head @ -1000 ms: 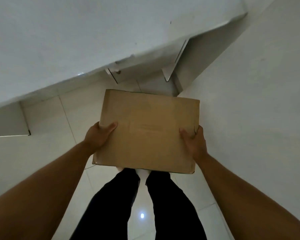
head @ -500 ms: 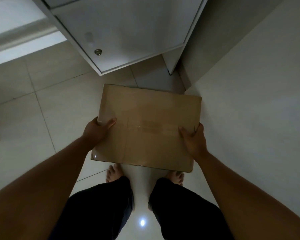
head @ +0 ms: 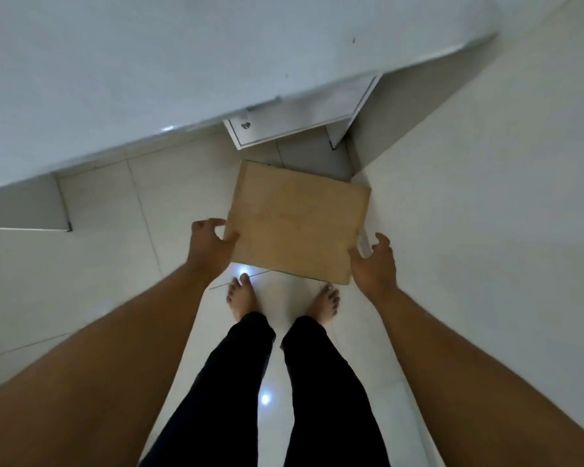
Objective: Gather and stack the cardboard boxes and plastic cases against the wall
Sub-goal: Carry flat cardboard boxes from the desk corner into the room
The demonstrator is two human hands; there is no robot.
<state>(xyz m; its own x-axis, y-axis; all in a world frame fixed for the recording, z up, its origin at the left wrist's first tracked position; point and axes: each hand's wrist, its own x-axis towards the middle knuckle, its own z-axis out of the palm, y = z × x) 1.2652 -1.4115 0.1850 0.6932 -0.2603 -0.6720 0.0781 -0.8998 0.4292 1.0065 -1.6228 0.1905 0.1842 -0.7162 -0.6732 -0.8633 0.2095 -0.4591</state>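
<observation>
Legs and feet: dark trouser legs (head: 267, 382) are seen at the lower centre. Bare feet (head: 241, 294) are planted on the tiled floor (head: 115, 230) just short of the box, which leaves room for it ahead.

Left hand (head: 213, 244): placed at the box's left edge, left of centre. The fingers are loosely curled and nothing is clasped. The thumb is at the edge, but contact cannot be told.

Right hand (head: 375, 264): placed just beside the box's near right corner. The fingers are spread and nothing is held.

Cardboard box (head: 300, 224): lies flat at mid-frame, its right edge close along the wall. It is judged to be set down there to start the stack, though it cannot be told whether it rests fully on the floor.

Wall (head: 486, 230): fills the right of the frame and serves as the stop line for the stack.

Cabinet (head: 300, 119): stands at the upper centre, beyond the box, with a knob (head: 245, 125) on its door.
</observation>
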